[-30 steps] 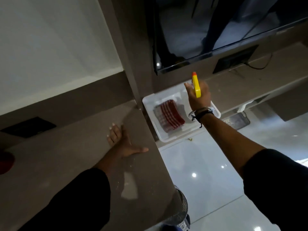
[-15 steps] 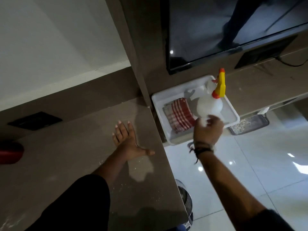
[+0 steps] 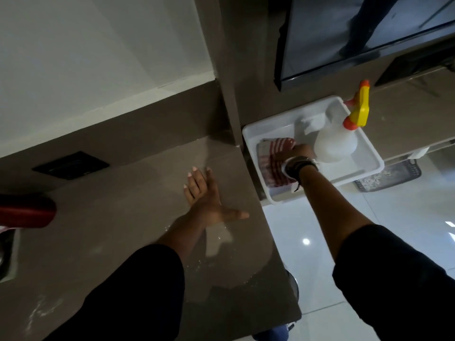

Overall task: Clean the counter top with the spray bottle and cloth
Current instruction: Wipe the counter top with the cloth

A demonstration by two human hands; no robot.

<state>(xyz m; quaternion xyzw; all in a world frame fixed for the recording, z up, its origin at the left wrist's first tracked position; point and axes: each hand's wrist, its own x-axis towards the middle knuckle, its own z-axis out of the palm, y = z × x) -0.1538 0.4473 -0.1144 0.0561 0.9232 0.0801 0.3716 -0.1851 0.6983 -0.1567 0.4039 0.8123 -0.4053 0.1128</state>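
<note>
A white spray bottle [image 3: 336, 141] with a yellow and orange trigger head stands upright in a white plastic tray [image 3: 369, 153] to the right of the brown counter top [image 3: 123, 217]. Beside it in the tray lies a folded red-and-white striped cloth [image 3: 278, 148]. My right hand [image 3: 295, 153] reaches into the tray and rests on the cloth, fingers curled down onto it; whether they grip it is hidden. My left hand [image 3: 206, 195] lies flat on the counter top with fingers spread. Spray droplets and a wet patch [image 3: 216, 244] show on the counter near that hand.
A red object [image 3: 27, 210] sits at the counter's left edge. A black socket plate [image 3: 71, 164] is set in the back panel. A dark screen [image 3: 357, 33] hangs above the tray. White glossy floor lies right of the counter, with a grey mat [image 3: 389, 173].
My right hand set the spray bottle down in the tray, let go of it, and moved left onto the striped cloth. My left hand stayed flat on the counter.
</note>
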